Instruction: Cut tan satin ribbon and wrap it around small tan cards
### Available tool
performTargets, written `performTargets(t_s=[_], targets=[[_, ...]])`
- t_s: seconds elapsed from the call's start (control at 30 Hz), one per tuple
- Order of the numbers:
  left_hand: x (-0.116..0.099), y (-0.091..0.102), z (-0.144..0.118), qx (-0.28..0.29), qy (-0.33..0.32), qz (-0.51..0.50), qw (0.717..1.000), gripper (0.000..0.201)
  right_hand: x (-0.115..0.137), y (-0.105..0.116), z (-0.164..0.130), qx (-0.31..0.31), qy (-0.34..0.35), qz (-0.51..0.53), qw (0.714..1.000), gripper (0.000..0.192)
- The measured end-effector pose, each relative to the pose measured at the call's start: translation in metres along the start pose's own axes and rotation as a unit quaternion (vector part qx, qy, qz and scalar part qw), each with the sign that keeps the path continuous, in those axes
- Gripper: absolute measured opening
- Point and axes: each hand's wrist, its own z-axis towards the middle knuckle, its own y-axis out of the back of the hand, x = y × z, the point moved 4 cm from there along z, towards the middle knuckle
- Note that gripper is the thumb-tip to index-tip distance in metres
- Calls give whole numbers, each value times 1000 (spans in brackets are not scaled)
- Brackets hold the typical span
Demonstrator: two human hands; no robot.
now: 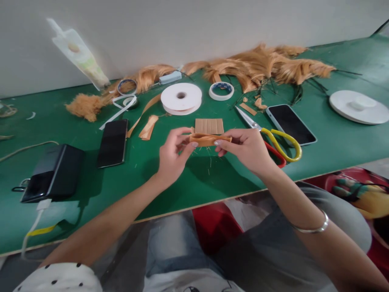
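Head view, both hands [173, 152] pinching tan strip [209, 140]

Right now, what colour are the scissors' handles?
One handle of the scissors is yellow, the other red, shown in the head view.

Tan strip [209, 140]: short, flat, folded band of orange-brown material. Held level above the green worktop [194, 178], pinched at each end, with fine loose fibres hanging beneath it.
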Motion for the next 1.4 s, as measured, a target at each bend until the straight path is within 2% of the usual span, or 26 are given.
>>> performTargets(t_s=[0.13,0.4,0.6,0.93,1.2,1.4], targets=[[3,1,-1,-44,-30,-29,998,26,-5,-2,0,-20,0,9,1000,15],[0,2,-2,-34,-66,-1,997,15,-5,-4,-2,-29,26,-12,999,16],[-2,4,-2,-47,-91,11,995,9,-2,-5,-2,-29,32,-47,998,14],[-3,5,-1,-56,-90,14,994,8,-2,-3,0,-30,43,-28,998,11],[-3,4,0,-49,-83,24,995,9,-6,-3,3,-14,24,-7,1000,13],[-3,4,2,-61,-5,-8,998,21,-7,-4,4,1,5,9,1000,26]])
